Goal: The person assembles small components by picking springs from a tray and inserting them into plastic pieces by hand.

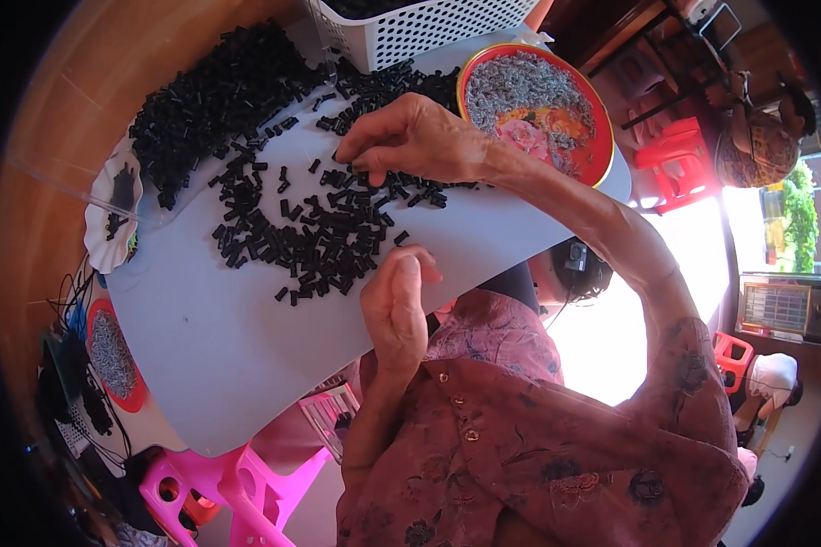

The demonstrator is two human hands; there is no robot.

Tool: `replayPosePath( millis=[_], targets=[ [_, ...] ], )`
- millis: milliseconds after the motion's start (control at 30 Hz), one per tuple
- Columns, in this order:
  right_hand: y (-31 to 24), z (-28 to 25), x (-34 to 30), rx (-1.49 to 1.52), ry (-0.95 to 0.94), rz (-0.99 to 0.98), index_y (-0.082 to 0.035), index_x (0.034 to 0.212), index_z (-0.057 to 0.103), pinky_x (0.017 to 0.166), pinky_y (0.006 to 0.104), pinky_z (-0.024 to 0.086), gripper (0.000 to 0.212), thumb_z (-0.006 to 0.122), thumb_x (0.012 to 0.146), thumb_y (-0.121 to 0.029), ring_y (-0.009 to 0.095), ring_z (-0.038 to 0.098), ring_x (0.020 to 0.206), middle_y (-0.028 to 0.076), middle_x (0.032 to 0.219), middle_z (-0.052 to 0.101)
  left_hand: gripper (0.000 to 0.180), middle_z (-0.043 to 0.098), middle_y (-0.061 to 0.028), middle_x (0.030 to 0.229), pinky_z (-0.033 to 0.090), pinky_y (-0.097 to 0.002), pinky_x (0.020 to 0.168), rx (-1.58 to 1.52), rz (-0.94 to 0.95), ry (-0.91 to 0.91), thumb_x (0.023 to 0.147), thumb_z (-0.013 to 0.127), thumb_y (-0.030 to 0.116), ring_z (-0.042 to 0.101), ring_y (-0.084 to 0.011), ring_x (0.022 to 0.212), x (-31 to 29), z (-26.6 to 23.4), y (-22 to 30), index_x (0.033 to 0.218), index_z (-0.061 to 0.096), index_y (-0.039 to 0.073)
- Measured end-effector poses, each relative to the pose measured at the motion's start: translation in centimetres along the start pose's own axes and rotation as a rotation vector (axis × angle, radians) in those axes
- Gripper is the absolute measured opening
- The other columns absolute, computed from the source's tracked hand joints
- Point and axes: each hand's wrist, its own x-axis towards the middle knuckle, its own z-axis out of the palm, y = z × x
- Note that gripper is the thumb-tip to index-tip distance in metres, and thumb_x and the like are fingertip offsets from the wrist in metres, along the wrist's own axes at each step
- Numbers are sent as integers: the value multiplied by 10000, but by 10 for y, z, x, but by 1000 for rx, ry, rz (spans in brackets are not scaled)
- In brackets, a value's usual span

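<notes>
Shirt (575,438), right hand (410,141) over black pieces (324,237)

Black pieces (339,239) — red floral tray (597,137)

The right hand (401,139), fingers bent, is over scattered black pieces (324,239) on the table (210,365); the left hand (397,305) (curled, just beside them) is at six o'clock from it. At ten-thirty lies a black heap (219,91), at twelve a white perforated basket (420,41), at one a red-rimmed tray (597,162) of silvery bits (520,82).
</notes>
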Motion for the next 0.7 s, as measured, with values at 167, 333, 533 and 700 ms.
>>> replayPosePath(
  millis=[167, 333, 533, 700],
  targets=[
    [-19, 6, -28, 254, -52, 55, -14, 1046, 663, 731, 222, 516, 196, 627, 854, -23, 76, 624, 823, 42, 916, 669, 305, 562, -84, 756, 418, -308, 812, -196, -113, 133, 967, 405, 237, 535, -180, 816, 11, -2, 6, 964, 531, -40],
    [-10, 17, -50, 224, -8, -58, -8, 1050, 656, 744, 233, 518, 184, 623, 878, -62, 93, 630, 834, 58, 920, 664, 362, 574, -86, 769, 417, -315, 802, -262, -87, 77, 967, 441, 281, 534, -186, 816, 22, -4, -5, 1013, 552, -61],
    [8, 7, -80, 320, 152, 46, 1, 1046, 649, 694, 244, 507, 240, 619, 901, -188, 88, 620, 796, 72, 918, 658, 287, 589, -54, 744, 413, -241, 724, -62, -81, 127, 950, 480, 212, 538, -116, 756, 18, 10, 0, 1028, 585, -43],
    [4, 15, -89, 102, 216, -222, -15, 936, 668, 661, 276, 508, 124, 655, 826, -71, 166, 642, 749, 65, 845, 650, 268, 612, -46, 736, 418, -248, 673, 220, -33, 161, 929, 518, 225, 536, -108, 709, 15, 15, -6, 973, 617, -20]
  ],
)
